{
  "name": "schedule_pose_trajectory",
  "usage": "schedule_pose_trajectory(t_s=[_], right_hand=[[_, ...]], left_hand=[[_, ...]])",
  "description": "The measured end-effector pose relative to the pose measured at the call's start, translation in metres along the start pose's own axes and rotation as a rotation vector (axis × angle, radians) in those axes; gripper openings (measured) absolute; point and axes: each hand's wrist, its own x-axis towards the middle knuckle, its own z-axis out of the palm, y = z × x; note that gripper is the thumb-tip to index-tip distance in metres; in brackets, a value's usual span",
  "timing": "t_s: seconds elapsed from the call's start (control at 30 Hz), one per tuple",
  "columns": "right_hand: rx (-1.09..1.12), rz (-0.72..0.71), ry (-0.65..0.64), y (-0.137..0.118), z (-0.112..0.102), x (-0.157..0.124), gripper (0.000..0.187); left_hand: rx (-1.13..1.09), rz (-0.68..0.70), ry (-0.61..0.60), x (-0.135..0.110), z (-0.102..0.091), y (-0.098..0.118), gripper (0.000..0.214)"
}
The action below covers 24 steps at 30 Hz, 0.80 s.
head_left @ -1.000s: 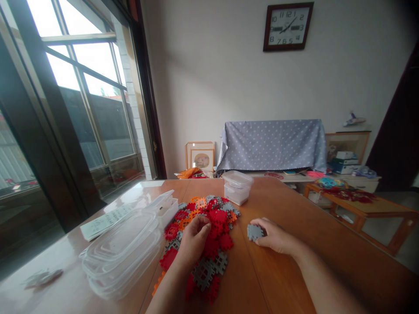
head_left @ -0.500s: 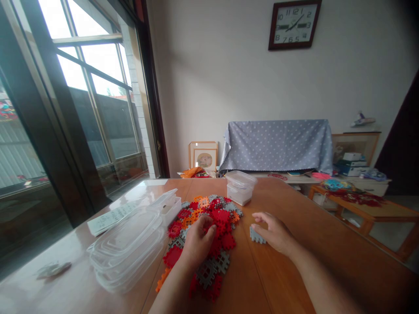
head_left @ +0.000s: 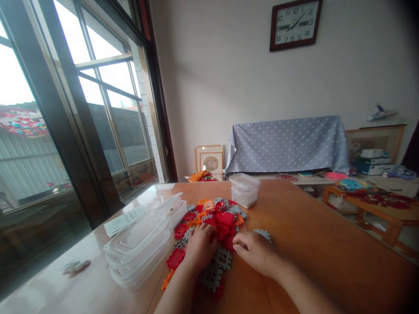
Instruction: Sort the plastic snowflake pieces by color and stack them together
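I see one gray notched tile [head_left: 262, 234] set apart, toward the table's [head_left: 301, 222] right edge; the tile heap [head_left: 225, 218] is left. Left hand [head_left: 203, 243] curled over it, right hand [head_left: 257, 249] curled beside; whether either pinches anything, I can't tell.

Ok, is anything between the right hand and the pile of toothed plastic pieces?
Nothing visible: the right hand is beside the pile, contact unclear. The loose grey piece lies beyond the hand, not between them.

Wooden table [head_left: 301, 226], plastic pieces [head_left: 225, 219], clear containers [head_left: 139, 246]
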Motion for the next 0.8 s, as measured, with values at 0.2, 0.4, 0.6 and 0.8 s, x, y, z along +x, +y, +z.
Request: schedule_pose_trajectory(t_s=[0.2, 0.4, 0.6, 0.8], right_hand=[[-0.029, 0.094, 0.088, 0.007, -0.011, 0.002, 0.017], [-0.027, 0.174, 0.194, 0.026, -0.028, 0.005, 0.022], [-0.031, 0.252, 0.326, 0.04, -0.036, 0.005, 0.023], [-0.025, 0.245, 0.368, 0.036, -0.039, 0.004, 0.023]], left_hand=[[-0.005, -0.07, 0.072, 0.005, 0.001, -0.001, 0.031], [0.175, -0.056, 0.008, 0.011, 0.001, 0.014, 0.034], [0.259, 0.0, -0.084, 0.037, 0.006, 0.034, 0.038], [0.276, 0.099, -0.164, 0.079, 0.034, 0.046, 0.065]])
